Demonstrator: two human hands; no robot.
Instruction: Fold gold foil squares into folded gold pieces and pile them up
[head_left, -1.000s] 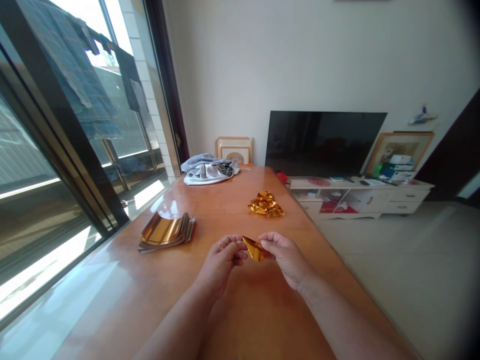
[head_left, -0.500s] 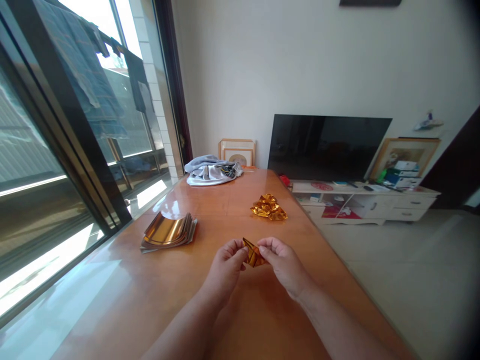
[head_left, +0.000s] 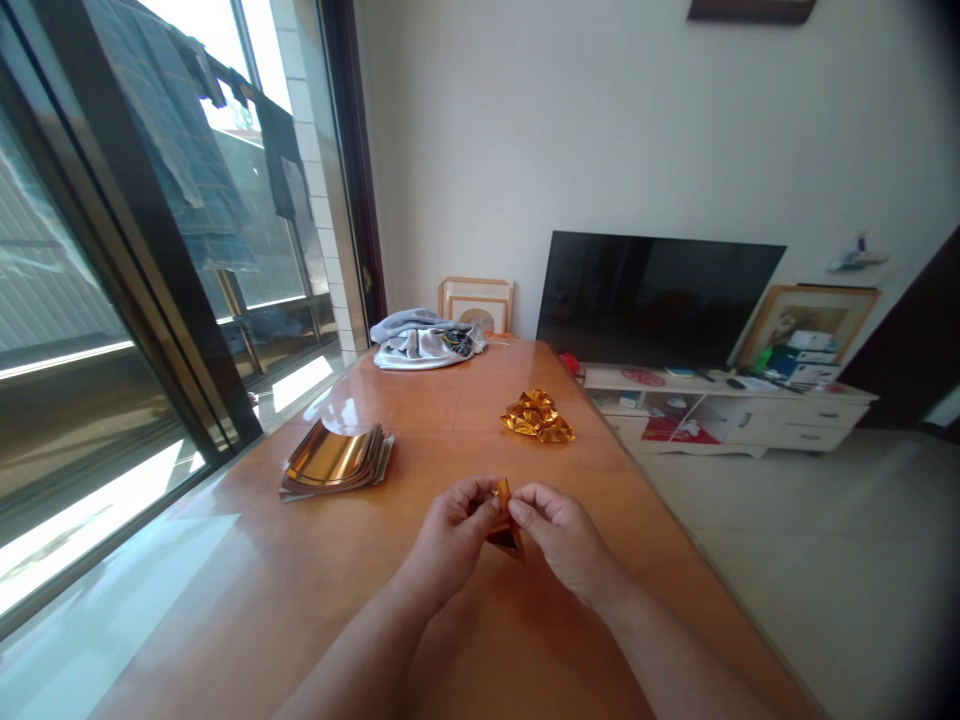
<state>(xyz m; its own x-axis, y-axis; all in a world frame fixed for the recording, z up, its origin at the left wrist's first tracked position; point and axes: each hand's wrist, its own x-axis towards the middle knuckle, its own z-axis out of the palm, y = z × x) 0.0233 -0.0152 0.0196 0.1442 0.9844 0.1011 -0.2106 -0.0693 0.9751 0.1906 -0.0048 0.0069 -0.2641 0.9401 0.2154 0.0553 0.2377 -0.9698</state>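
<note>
Between my two hands is a small folded piece of gold foil paper (head_left: 507,540), held just above the wooden table (head_left: 360,580). My left hand (head_left: 457,525) pinches its left side with thumb and fingers. On the other side, my right hand (head_left: 559,525) pinches it near the top. Part of the paper is hidden behind my fingers. Beyond my hands lies a pile of crumpled-looking folded gold foil pieces (head_left: 538,417). To the left rests a stack of curled gold foil sheets (head_left: 337,460).
Grey cloth (head_left: 424,340) is heaped at the table's far end, in front of framed pictures (head_left: 480,295). A television (head_left: 656,300) stands on a white cabinet (head_left: 780,415) beyond the right edge. A glass sliding door (head_left: 172,330) runs along the left.
My hands have come closer together and the foil piece has turned, now showing a narrow upright tip and a dark fold below. The pile and stack stay in place.
</note>
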